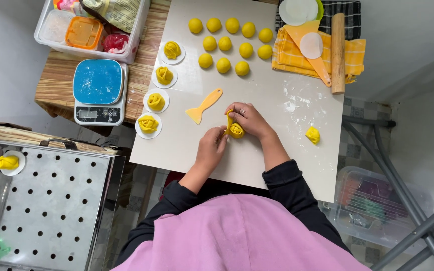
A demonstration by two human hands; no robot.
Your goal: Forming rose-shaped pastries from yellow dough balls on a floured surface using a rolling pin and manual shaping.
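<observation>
A pink apron (pixel 242 236) over dark sleeves fills the bottom of the view; above it both hands are met on the white board (pixel 257 85), where a yellow dough rose (pixel 236 130) is being shaped near the board's middle. The left hand (pixel 211 146) is pressed against the rose from below with fingers curled onto its side; the right hand (pixel 249 119) is closed over it from above, a flap of dough being pinched between thumb and fingers. A yellow scraper (pixel 204 106) is laid just beside the hands; a small dough scrap (pixel 312 134) is left well apart to the right.

Twelve dough balls (pixel 229 44) are set in rows at the far end of the board; four finished roses (pixel 159 88), each on its own white paper disc, are lined along the left edge. A perforated steel steamer tray (pixel 51 200) is seen at lower left, with one dough piece on a disc (pixel 8 161) in its corner. A clear plastic tub (pixel 89 27) beyond the blue-topped scale (pixel 98 90) is filled with an orange-lidded box, a red packet and a bag; another clear tub (pixel 377 200) sits on the floor at right, its contents unclear. A rolling pin (pixel 338 52) is rested on a yellow cloth (pixel 322 55).
</observation>
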